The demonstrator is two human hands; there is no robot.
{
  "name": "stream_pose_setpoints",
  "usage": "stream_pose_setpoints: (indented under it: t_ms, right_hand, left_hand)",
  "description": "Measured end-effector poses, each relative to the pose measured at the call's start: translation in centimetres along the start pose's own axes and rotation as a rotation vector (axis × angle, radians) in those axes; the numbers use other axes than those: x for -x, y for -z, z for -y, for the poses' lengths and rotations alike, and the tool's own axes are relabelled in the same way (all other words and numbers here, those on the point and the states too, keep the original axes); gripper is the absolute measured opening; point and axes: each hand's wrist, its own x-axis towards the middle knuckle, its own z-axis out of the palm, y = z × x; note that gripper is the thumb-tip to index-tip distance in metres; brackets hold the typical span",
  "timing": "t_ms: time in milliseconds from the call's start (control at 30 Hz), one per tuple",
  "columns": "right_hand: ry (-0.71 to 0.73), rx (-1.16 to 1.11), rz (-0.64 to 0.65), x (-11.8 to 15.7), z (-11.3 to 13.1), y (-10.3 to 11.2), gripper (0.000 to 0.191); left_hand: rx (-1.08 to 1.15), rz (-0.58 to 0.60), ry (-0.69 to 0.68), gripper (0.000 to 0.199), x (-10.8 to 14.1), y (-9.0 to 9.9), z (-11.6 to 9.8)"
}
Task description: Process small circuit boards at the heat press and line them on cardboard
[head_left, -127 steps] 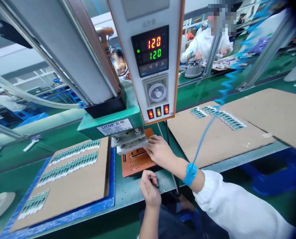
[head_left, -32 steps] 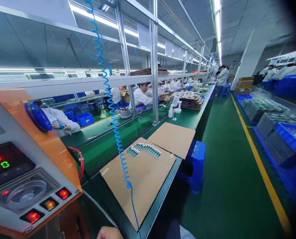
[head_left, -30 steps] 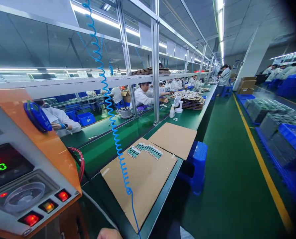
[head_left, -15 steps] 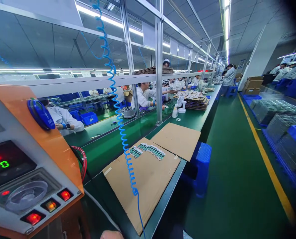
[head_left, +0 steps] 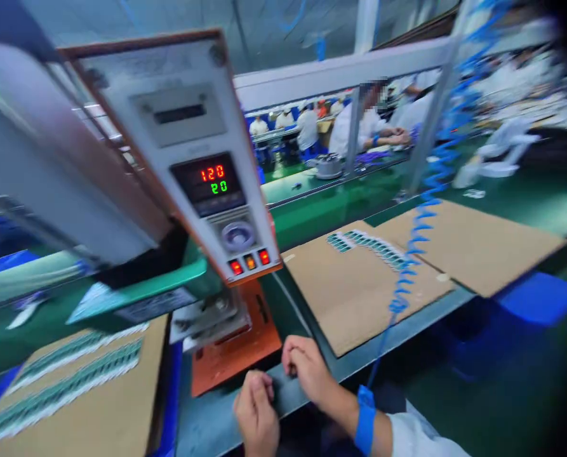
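Note:
My left hand (head_left: 258,411) is closed at the front edge of the bench, with its fingers curled in. My right hand (head_left: 306,369), also curled, is just to its right, and a blue wrist strap (head_left: 365,420) circles that wrist. Whether either hand holds something small cannot be made out. Both are in front of the orange base (head_left: 235,343) of a machine, whose panel (head_left: 207,165) shows red and green digits and lit switches. A coiled blue cord (head_left: 419,235) hangs down to the strap.
Cardboard sheets (head_left: 331,298) lie on the bench to the right, one bearing rows of green-and-white parts (head_left: 376,246). On the left, another cardboard (head_left: 121,406) carries more rows. A blue stool (head_left: 543,298) stands below at right. People in white work behind the frame.
The view has swung left and down to the machine. Both hands and the blue strap now show, where only part of one hand was at the bottom edge before.

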Motion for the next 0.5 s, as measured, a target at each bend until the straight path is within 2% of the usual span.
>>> stream_pose_setpoints:
  t_ms: [67,133,200,233,367,433,500]
  right_hand:
    - [-0.011,-0.031,0.058,0.3,-0.1,0.4,0.016]
    - [-0.031,-0.054,0.115,0.5,-0.2,0.7,0.016]
    - [-0.053,-0.079,0.168,0.7,-0.2,0.9,0.017]
    - [-0.061,-0.088,0.191,0.7,-0.1,0.9,0.018]
    - [-0.049,-0.07,0.232,0.8,0.0,0.9,0.03]
    - [-0.037,-0.055,0.229,0.8,0.1,0.8,0.035]
    - [-0.033,-0.045,0.221,0.8,0.2,0.6,0.036]
  left_hand:
    - [0.01,-0.077,-0.064,0.043,-0.1,0.9,-0.4]
    - [-0.075,-0.18,-0.153,0.035,-0.9,2.1,-0.5]
    - [-0.276,-0.258,-0.217,0.025,-2.5,3.5,-0.4]
    - [-0.402,-0.255,-0.217,0.02,-3.6,4.1,-0.3]
    - [-0.775,-0.043,-0.134,0.027,-8.0,5.1,0.5]
    - [-0.847,0.071,-0.114,0.03,-9.7,4.9,1.3]
    - [-0.836,0.135,-0.14,0.031,-10.7,4.6,2.2]
